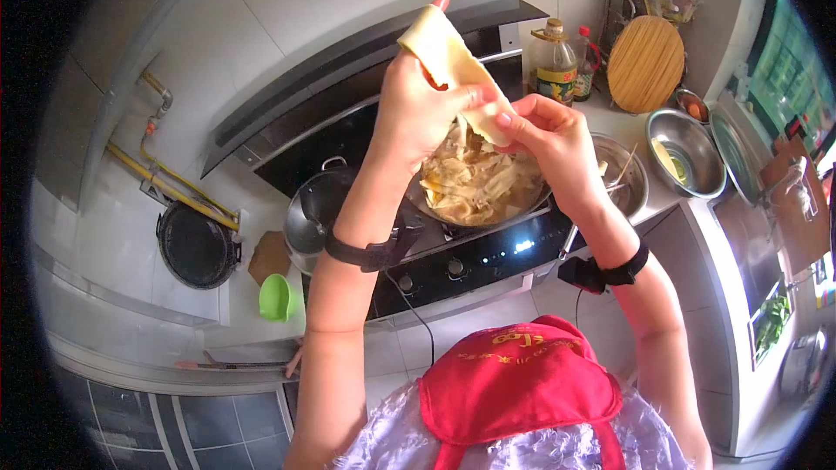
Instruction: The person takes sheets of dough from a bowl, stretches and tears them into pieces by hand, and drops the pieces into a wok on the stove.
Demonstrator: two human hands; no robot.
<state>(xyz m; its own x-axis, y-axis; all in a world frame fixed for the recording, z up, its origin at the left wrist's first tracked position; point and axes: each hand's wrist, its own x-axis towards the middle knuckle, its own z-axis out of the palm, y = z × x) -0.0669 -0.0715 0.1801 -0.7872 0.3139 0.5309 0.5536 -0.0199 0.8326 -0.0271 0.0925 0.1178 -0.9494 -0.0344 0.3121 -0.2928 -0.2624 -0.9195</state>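
A strip of dough (453,61) is held above the filled pan (479,187). Its upper part is draped over the left hand (414,104), with the left thumb pressed against it; its lower end is pinched between the thumb and fingers of the right hand (550,135), held together.

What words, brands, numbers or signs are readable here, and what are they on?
Nothing I can quote with certainty:
Red apron: yellow lettering, too blurred.
Large bottle: label too small.
Red-capped bottle: label too small.
Stove display: glowing blue-white marks, too blurred to read.
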